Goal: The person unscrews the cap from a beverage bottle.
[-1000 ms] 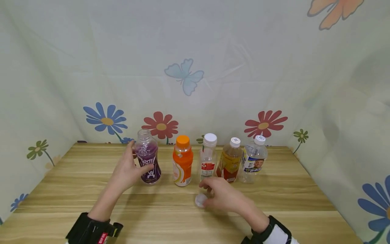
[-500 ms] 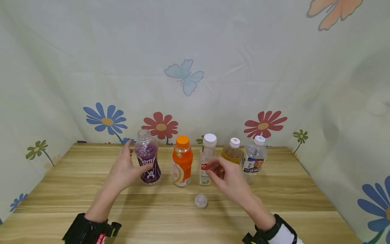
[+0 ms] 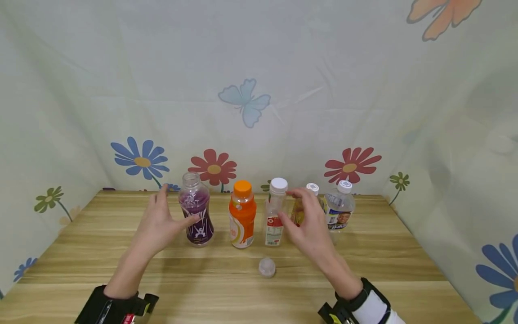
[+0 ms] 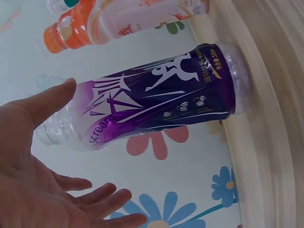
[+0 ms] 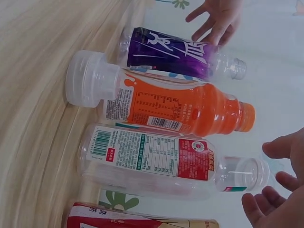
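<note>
My left hand (image 3: 155, 225) is spread beside an uncapped purple-labelled bottle (image 3: 197, 216). In the left wrist view its thumb overlaps the neck of that bottle (image 4: 156, 95), with the other fingers apart from it. My right hand (image 3: 309, 225) is at the right of a clear bottle with a white lid and red-and-white label (image 3: 274, 227). The right wrist view shows its parted fingers (image 5: 266, 202) near the lidded top of the clear bottle (image 5: 156, 159), holding nothing. A loose translucent cap (image 3: 267, 267) lies on the table in front of that bottle.
An orange-capped orange bottle (image 3: 242, 216) stands between the purple and clear ones. Behind my right hand are a yellow-brown bottle (image 3: 297, 211), partly hidden, and a clear water bottle (image 3: 340, 207). A flowered cloth (image 3: 247, 54) hangs behind the wooden table (image 3: 218, 288).
My right hand has left the loose cap and risen away to the clear bottle's upper part, its fingers spreading. My left hand has drawn slightly left from the purple bottle.
</note>
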Available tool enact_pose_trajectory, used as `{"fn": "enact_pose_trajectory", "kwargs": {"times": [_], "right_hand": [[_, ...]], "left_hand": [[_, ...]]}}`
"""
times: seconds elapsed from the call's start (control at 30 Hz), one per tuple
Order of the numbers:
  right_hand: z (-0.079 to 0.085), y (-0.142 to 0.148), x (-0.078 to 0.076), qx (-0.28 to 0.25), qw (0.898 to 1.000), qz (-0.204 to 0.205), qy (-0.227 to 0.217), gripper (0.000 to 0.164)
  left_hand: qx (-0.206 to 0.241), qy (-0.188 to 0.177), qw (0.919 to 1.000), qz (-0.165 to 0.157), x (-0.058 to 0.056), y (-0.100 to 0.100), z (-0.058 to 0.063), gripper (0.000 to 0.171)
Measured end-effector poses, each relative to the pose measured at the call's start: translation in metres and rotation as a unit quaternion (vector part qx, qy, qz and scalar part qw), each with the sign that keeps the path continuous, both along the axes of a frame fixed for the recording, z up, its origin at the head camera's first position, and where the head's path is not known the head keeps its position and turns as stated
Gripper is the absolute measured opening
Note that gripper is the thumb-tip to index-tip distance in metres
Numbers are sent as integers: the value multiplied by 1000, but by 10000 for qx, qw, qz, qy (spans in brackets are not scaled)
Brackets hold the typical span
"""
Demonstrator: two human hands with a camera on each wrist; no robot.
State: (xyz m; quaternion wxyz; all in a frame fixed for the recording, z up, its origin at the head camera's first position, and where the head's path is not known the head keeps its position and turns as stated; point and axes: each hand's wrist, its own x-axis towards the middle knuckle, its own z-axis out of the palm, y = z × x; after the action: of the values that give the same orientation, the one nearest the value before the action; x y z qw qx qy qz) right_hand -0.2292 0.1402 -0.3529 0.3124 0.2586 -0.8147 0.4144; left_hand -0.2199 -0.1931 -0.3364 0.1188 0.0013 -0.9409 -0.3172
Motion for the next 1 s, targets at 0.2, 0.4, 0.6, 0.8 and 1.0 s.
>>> {"fn": "enact_pose_trajectory", "kwargs": {"times": [0.2, 0.4, 0.6, 0.8, 1.0], "right_hand": [[2, -3, -4, 24, 9999, 69, -88, 66], [4, -6, -7, 149, 9986, -58, -504, 75], [0, -8, -12, 176, 9962, 13, -858, 82], [-3, -12, -18, 91, 9970, 62, -766, 82], [-7, -14, -22, 113, 9981, 55, -607, 75]], "left_hand": [[-87, 367, 9992, 139, 5, 3, 5, 119], [-106, 616, 9979, 178, 11, 6, 8, 119], [-85, 655, 9977, 153, 16, 12, 13, 117], [-123, 730, 9972, 143, 17, 15, 14, 115], [-184, 833, 9963, 92, 16, 15, 12, 113]]}}
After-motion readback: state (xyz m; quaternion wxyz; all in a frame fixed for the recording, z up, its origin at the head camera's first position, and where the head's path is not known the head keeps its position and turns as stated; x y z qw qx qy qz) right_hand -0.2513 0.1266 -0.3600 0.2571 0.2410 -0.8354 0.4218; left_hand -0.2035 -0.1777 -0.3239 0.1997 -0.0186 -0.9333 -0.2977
